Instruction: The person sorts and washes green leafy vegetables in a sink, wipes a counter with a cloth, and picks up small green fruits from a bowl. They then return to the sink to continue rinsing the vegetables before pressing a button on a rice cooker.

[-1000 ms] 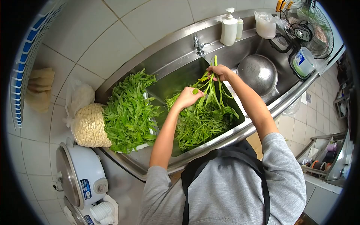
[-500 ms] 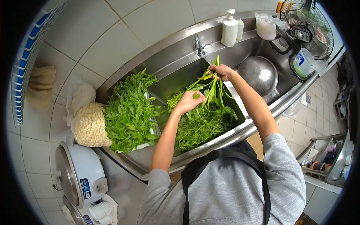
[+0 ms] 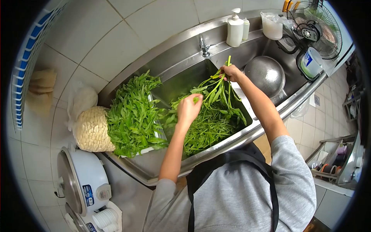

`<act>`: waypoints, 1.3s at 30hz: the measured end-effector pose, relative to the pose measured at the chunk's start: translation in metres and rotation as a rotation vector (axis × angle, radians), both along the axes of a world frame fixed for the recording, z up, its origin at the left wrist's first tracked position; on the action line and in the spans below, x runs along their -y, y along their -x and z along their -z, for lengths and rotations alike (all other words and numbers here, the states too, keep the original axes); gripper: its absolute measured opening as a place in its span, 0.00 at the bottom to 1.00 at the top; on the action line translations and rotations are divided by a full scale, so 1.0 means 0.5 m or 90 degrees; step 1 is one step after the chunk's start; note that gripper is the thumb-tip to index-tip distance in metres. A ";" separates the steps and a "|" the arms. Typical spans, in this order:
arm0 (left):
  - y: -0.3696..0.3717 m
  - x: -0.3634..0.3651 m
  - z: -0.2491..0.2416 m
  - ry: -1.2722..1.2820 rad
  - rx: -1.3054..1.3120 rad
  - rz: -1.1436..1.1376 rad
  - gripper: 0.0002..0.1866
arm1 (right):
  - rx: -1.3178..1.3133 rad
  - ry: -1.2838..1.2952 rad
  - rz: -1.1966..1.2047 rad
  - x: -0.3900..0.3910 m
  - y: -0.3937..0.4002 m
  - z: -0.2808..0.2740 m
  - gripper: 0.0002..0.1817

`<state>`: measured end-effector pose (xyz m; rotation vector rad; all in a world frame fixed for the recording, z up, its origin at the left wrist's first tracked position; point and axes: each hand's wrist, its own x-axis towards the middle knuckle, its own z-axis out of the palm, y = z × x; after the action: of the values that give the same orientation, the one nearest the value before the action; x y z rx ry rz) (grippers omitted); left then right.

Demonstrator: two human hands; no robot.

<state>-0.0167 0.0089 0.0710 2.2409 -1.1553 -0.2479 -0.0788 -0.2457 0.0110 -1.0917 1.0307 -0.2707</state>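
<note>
My right hand (image 3: pixel 232 72) is closed around a bunch of water spinach (image 3: pixel 218 94), its pale stem ends poking up above the fist and its leaves hanging below. To the left, my left hand (image 3: pixel 188 110) is pinched, with a bit of green showing at the fingertips. Beneath both hands, a heap of loose greens (image 3: pixel 210 131) fills the front of the sink basin (image 3: pixel 181 83). Beside it on the left, another pile of leafy greens (image 3: pixel 135 116) lies heaped on a white tray (image 3: pixel 157 129), mostly hidden under the leaves.
A faucet (image 3: pixel 204 45) stands behind the basin. In the right basin sits an upturned metal bowl (image 3: pixel 264 77). A pump bottle (image 3: pixel 235 31) and a fan (image 3: pixel 315 29) are along the back. A bag of peeled garlic-like pieces (image 3: pixel 92 129) and a rice cooker (image 3: pixel 87 178) are on the left.
My left hand has moved a little left, away from the bunch, toward the tray side. The right hand still grips the bunch, nearly in place.
</note>
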 end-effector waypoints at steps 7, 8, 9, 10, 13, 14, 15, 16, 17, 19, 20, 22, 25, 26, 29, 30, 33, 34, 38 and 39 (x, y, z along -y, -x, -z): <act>-0.011 0.080 0.040 -0.027 0.131 0.124 0.13 | -0.022 0.045 0.002 -0.077 -0.044 -0.036 0.10; -0.013 0.082 0.039 -0.029 0.131 0.130 0.13 | -0.023 0.045 0.001 -0.080 -0.041 -0.040 0.11; -0.015 0.082 0.033 -0.031 0.135 0.121 0.14 | -0.023 0.042 0.006 -0.080 -0.037 -0.040 0.11; -0.018 0.082 0.027 -0.034 0.138 0.110 0.14 | -0.015 0.057 -0.024 -0.082 -0.034 -0.040 0.11; -0.043 0.089 0.054 0.076 0.001 -0.042 0.15 | 0.037 0.047 -0.033 -0.089 -0.037 -0.030 0.12; -0.062 0.093 0.081 0.145 -0.070 -0.108 0.15 | 0.081 0.024 -0.010 -0.089 -0.039 -0.025 0.13; -0.077 0.082 0.085 0.203 -0.221 -0.118 0.15 | 0.085 0.024 0.041 -0.093 -0.040 -0.030 0.13; -0.086 0.072 0.095 0.307 -0.322 -0.144 0.13 | 0.085 0.024 0.042 -0.087 -0.040 -0.026 0.13; -0.101 0.054 0.102 0.270 -0.350 -0.153 0.13 | 0.102 0.021 0.062 -0.076 -0.039 -0.024 0.13; -0.116 0.026 0.116 0.300 -0.452 -0.165 0.13 | 0.101 -0.023 0.063 -0.057 -0.031 -0.021 0.13; -0.120 0.019 0.124 0.368 -0.526 -0.167 0.13 | 0.101 -0.024 0.063 -0.048 -0.029 -0.020 0.13; -0.117 0.000 0.089 0.392 -0.497 -0.169 0.14 | 0.111 -0.059 0.024 -0.029 -0.028 -0.005 0.13; -0.104 -0.023 0.014 0.316 -0.474 -0.138 0.13 | 0.099 -0.065 -0.034 -0.024 -0.024 -0.009 0.13; -0.084 -0.016 -0.008 0.344 -0.307 -0.074 0.12 | 0.085 -0.061 -0.066 -0.026 -0.022 -0.021 0.13; -0.070 0.016 -0.025 0.284 -0.082 0.035 0.15 | 0.078 0.045 -0.098 -0.072 -0.023 -0.056 0.13; -0.060 0.029 -0.041 0.213 -0.066 0.037 0.18 | 0.073 0.074 -0.110 -0.094 -0.025 -0.073 0.13; -0.051 0.069 -0.059 -0.094 -0.034 0.039 0.34 | 0.076 0.135 -0.166 -0.130 -0.035 -0.092 0.13; -0.050 0.077 -0.045 -0.086 0.033 0.042 0.34 | 0.093 0.160 -0.170 -0.137 -0.039 -0.094 0.13; -0.077 0.092 -0.022 -0.133 0.019 0.061 0.29 | 0.084 0.220 -0.274 -0.145 -0.033 -0.096 0.16; -0.080 0.091 -0.022 -0.163 0.002 0.077 0.28 | 0.082 0.216 -0.271 -0.146 -0.027 -0.096 0.16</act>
<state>0.0232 -0.0368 0.0819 2.3919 -1.3273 -0.4636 -0.0652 -0.1727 0.0592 -1.5493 0.6273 -0.1710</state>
